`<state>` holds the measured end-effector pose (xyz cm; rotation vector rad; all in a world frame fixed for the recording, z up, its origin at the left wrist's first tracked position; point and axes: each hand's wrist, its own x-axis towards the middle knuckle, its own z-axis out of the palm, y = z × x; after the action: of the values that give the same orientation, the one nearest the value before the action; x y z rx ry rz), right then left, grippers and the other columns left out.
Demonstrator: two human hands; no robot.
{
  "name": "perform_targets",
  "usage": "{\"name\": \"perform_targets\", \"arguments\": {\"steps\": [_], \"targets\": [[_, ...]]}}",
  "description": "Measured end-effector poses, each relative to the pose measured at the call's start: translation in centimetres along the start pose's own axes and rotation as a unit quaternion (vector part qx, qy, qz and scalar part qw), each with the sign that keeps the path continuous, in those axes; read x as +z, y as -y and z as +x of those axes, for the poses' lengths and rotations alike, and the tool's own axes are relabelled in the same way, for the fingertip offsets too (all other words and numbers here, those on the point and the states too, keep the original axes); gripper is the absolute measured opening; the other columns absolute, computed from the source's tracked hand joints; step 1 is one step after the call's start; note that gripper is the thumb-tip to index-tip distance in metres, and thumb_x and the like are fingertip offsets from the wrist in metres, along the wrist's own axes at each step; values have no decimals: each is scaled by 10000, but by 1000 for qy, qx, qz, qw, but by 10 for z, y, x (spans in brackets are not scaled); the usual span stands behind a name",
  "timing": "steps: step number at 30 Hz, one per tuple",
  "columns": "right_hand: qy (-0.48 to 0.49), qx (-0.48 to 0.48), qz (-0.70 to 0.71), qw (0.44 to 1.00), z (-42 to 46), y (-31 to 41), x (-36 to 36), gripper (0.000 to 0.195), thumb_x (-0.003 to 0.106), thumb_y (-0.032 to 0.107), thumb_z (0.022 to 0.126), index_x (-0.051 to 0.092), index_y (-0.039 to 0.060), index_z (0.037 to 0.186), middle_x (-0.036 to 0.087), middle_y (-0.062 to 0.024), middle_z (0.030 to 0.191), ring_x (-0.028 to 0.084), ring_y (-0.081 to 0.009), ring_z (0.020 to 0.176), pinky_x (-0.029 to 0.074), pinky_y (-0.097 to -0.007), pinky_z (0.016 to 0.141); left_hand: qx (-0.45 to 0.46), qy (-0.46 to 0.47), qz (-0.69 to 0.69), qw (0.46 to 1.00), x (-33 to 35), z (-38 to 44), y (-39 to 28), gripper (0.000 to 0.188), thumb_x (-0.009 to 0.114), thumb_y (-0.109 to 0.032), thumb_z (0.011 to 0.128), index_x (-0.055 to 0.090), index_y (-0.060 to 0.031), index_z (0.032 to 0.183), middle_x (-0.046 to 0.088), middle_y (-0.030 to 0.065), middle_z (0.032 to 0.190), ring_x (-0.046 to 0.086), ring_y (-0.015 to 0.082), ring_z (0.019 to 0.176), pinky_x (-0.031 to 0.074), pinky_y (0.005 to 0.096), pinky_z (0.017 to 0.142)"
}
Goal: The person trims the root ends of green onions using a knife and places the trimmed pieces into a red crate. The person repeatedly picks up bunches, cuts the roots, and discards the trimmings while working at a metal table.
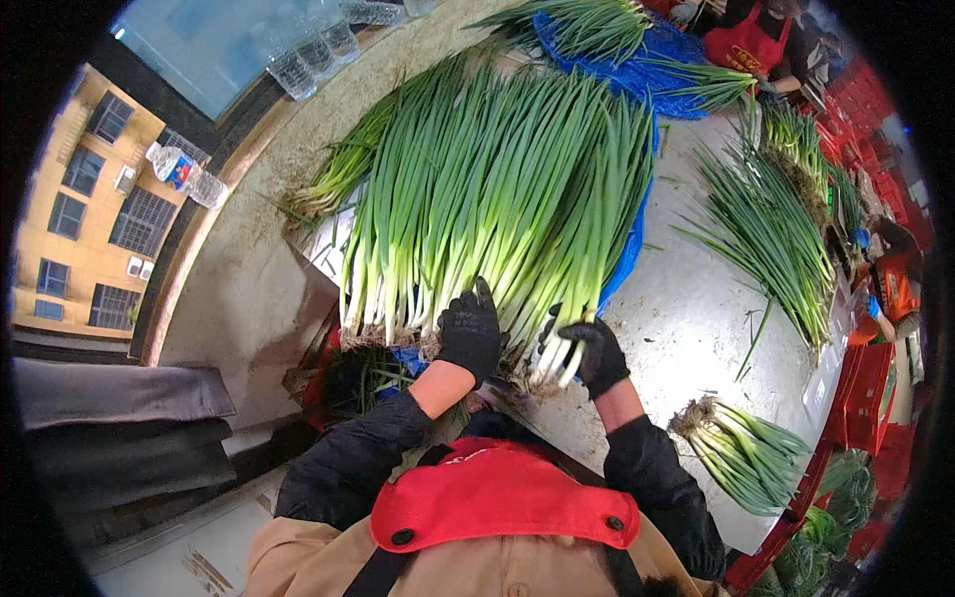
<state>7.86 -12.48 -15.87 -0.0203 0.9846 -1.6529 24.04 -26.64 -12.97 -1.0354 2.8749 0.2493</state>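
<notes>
A broad heap of green onions [492, 179] lies before me, leaves pointing away and white, rooted ends towards me. My right hand [600, 354], in a black glove, is closed around the white stalks of a few green onions [559, 351] at the heap's right side, their roots hanging below. My left hand [471, 328], gloved in black too, lies on the stalks near the middle of the heap; whether its fingers grip any is unclear. Blue plastic sheeting [634, 239] shows under the right edge of the heap.
On the metal table [671, 328] a rooted bunch [750, 455] lies at lower right and a loose pile [776, 231] farther up. Plastic bottles [190, 179] stand or lie by the window. Co-workers in red aprons [746, 45] are at the upper right; red crates [865, 395] stand at the right.
</notes>
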Motion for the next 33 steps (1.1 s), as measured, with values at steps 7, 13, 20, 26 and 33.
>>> {"name": "perform_targets", "arguments": {"steps": [7,13,20,26,33], "targets": [[-7,98,100,990,-28,-25,-11,403,553,-2,805,498,-46,1202,628,-200,1016,642,-351,925,526,-456,875,-3,59,-95,994,17,19,4,869,706,-323,756,276,115,1372,497,325,1237,586,400,1033,496,433,854],[48,66,58,995,-44,-18,-11,424,591,-46,796,488,-52,1207,626,-190,1054,649,-290,912,549,-422,818,-57,84,-155,983,0,42,10,870,799,-275,650,390,77,1333,609,236,1138,601,348,1036,495,403,869],[75,17,22,997,-61,-5,2,485,563,14,834,444,-33,1302,617,-180,1139,640,-248,926,543,-336,797,18,122,-799,588,-83,55,50,393,710,48,714,545,65,1070,647,127,932,665,246,821,546,319,746],[70,62,87,992,-45,-26,-8,494,573,15,848,414,-26,1315,582,-215,1193,618,-329,1034,545,-383,832,-53,188,-721,665,-38,50,47,359,660,-67,828,538,5,1158,654,129,996,653,209,830,564,339,697],[21,52,115,992,-34,-41,-13,409,556,-21,839,487,-17,1242,621,-172,1020,644,-328,933,537,-455,858,-49,100,-610,784,-21,17,-8,518,705,-94,822,483,52,1267,596,103,1191,551,156,1059,446,292,910]]}}
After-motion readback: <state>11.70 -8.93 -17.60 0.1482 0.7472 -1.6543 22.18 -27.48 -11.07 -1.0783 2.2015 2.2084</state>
